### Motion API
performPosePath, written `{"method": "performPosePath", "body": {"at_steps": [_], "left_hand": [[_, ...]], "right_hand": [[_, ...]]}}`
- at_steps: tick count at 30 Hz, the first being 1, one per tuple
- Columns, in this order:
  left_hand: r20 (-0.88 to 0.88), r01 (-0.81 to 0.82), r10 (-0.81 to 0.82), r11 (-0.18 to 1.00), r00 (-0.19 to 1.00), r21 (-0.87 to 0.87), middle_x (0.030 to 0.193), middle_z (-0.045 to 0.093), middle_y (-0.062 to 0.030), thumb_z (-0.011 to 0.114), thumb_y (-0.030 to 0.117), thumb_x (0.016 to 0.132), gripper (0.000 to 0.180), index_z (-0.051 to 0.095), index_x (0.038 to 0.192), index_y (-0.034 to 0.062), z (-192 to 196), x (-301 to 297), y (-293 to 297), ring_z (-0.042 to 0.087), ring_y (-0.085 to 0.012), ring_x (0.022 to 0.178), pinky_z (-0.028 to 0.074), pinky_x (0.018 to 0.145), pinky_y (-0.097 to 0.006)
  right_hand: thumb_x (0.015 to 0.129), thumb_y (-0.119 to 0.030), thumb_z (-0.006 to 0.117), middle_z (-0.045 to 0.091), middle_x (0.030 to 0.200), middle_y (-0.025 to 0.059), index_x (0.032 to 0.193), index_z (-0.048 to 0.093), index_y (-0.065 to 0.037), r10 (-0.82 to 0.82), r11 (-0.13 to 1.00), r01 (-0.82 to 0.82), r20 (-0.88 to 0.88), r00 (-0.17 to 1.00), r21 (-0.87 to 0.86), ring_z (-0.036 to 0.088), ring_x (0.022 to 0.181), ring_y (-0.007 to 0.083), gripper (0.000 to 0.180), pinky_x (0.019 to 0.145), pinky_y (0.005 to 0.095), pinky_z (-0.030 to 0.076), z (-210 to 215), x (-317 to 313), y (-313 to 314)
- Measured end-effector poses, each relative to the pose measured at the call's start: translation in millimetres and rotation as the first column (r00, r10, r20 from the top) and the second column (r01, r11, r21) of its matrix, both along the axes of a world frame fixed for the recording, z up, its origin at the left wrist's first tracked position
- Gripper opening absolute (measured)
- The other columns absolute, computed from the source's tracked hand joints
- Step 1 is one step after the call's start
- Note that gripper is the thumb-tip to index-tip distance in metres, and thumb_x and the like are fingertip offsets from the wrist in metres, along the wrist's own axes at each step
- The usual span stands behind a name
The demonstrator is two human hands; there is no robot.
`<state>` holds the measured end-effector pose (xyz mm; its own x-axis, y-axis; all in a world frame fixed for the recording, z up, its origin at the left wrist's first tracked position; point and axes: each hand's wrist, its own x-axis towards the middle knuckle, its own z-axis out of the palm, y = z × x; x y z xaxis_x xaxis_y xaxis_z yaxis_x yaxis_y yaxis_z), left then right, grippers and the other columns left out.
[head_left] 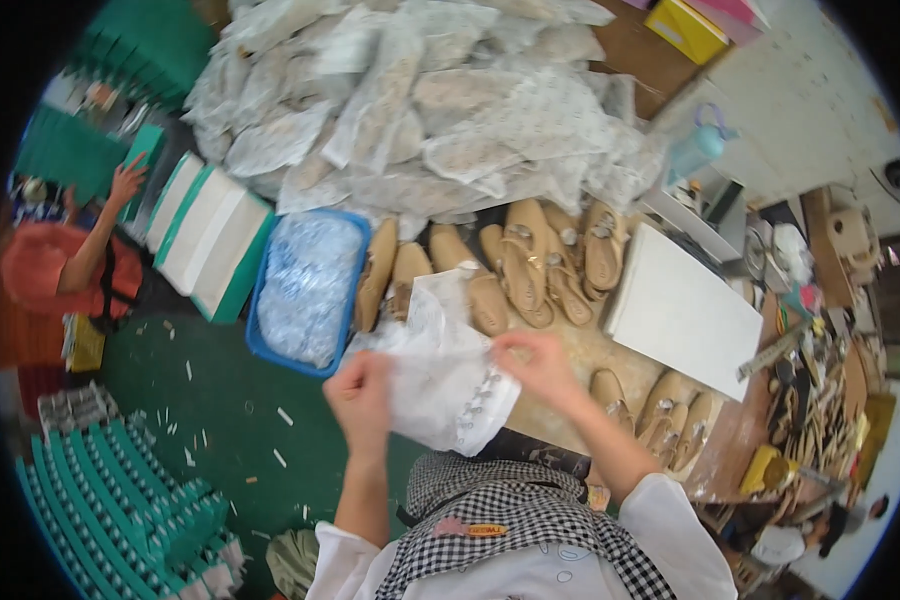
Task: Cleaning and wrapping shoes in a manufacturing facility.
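Note:
Between my two hands hangs a thin white printed wrapping, crumpled and partly see-through; whether it is a sheet or a bag I cannot tell. My left hand is closed on its left edge, and my right hand pinches its upper right edge. Just beyond it stands a row of tan flat shoes with shiny ornaments, some of them partly hidden by the wrapping. More tan shoes lie on the table to the right of my right forearm.
At the far side is a heap of white-wrapped items. A blue basket holds clear bluish plastic. On the right lie a white box lid and cluttered tools. Green-and-white boxes stand left, near a co-worker in red.

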<state>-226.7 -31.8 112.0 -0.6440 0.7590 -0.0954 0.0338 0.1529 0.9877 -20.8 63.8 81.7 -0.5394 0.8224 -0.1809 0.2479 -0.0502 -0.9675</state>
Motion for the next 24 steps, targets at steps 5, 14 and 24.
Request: {"method": "performPosePath", "body": {"at_steps": [5, 14, 24], "left_hand": [[-0.141, 0.159, -0.161, 0.987, 0.977, -0.025, 0.056, 0.043, 0.0056, 0.063, 0.002, 0.081, 0.013, 0.061, 0.071, -0.0058, 14.5, 10.5, 12.5, 0.035, -0.0020, 0.052, 0.024, 0.046, -0.021], [-0.410, 0.302, -0.362, 0.931, 0.837, -0.205, 0.056, 0.049, -0.0080, 0.068, 0.012, 0.080, 0.013, 0.069, 0.085, 0.0002, -18.2, 41.6, 45.6, 0.043, -0.0158, 0.048, 0.032, 0.047, -0.028], [-0.274, 0.208, -0.202, 0.978, 0.940, -0.008, 0.061, 0.052, -0.0010, 0.064, 0.000, 0.078, 0.003, 0.064, 0.075, -0.0005, 10.8, 40.8, -50.3, 0.043, -0.0075, 0.053, 0.035, 0.048, -0.024]], "right_hand": [[0.083, -0.022, 0.062, 0.067, 0.093, 0.0139, 0.111, 0.062, -0.004, -0.847, 0.447, 0.088, 0.390, 0.361, 0.890, 0.061, 0.090, 0.0329, 0.033, 0.087, 0.0382, 0.046, -115.0, 122.7, 107.8], [0.088, -0.012, 0.052, 0.065, 0.073, 0.0016, 0.114, 0.061, 0.000, -0.204, 0.978, 0.206, 0.302, 0.931, 0.024, 0.054, 0.058, 0.0072, 0.030, 0.053, 0.0233, 0.045, 30.1, 190.5, 29.5], [0.090, -0.016, 0.054, 0.055, 0.121, 0.0082, 0.135, 0.039, -0.002, 0.145, 0.923, -0.259, -0.365, 0.920, -0.286, 0.052, 0.111, 0.0155, 0.049, 0.092, 0.0305, 0.044, 10.6, -55.8, 12.4]]}}
